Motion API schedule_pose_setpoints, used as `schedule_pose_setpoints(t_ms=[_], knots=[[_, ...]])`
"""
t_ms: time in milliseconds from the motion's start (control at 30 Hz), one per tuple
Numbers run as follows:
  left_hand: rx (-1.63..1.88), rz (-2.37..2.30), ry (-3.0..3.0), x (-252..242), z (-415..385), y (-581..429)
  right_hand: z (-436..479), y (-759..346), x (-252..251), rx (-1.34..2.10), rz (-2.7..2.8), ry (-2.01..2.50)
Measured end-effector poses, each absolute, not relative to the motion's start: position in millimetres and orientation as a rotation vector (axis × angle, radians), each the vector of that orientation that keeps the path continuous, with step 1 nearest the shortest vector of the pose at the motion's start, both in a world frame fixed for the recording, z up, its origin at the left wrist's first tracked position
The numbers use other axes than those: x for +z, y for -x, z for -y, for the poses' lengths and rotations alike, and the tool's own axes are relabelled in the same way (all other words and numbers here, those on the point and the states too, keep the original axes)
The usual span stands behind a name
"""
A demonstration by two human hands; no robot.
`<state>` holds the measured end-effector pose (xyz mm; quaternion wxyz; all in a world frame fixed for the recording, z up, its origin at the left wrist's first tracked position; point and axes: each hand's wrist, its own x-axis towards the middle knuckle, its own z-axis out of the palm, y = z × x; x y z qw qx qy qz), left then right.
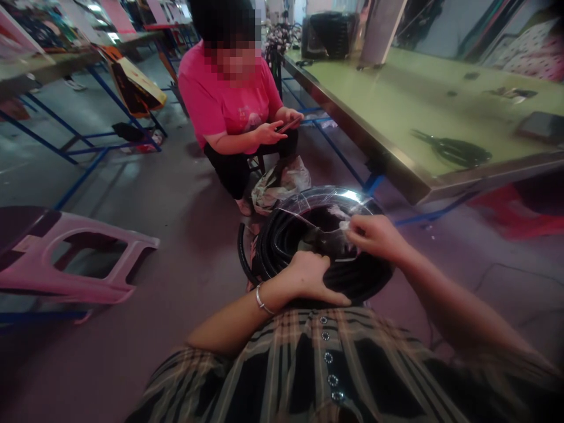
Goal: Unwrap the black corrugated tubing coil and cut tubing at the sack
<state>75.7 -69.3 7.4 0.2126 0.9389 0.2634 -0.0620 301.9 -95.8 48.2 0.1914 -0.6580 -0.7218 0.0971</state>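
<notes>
A thick coil of black corrugated tubing point(275, 247) stands close in front of my body, partly covered by clear plastic wrap point(299, 204). My left hand point(308, 275) grips the near left side of the coil, its thumb stretched toward me and its fingers bent over into the middle; the fingertips are partly hidden. Over the coil's right side, my right hand point(374, 235) is closed, pinching a bunched piece of the plastic wrap. One loose end of tubing point(242, 252) curves out at the left.
A person in a pink shirt point(229, 100) sits just beyond the coil, holding a phone point(291, 122). Beside that person's feet lies a crumpled bag point(282, 185). A pink stool point(101, 249) is at left. Pliers point(458, 150) lie on the green-topped table point(374, 106) at right.
</notes>
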Motion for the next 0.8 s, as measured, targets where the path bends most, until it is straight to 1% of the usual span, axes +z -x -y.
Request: schedule_pose_setpoints(t_ms=[100, 233, 367, 533, 667, 800], knots=[[-0.099, -0.697, -2.583, 9, 67, -75, 103, -302, 45, 0.346, 1.958, 1.729], [0.024, -0.673, -2.477, 17, 58, -78, 102, -296, 37, 0.339, 2.057, 1.595], [0.136, -0.845, -2.338, 20, 41, -87, 94, -297, 25, 0.238, 2.049, 1.555], [0.239, -1.119, -2.493, 11, 26, -95, 87, -302, 15, 0.169, 2.059, 1.521], [0.141, -1.014, -2.604, -2, 13, -101, 81, -302, 8, 0.193, 2.103, 1.49], [0.16, -0.862, -2.522, -20, -4, -115, 76, -303, 5, 0.249, 2.087, 1.467]])
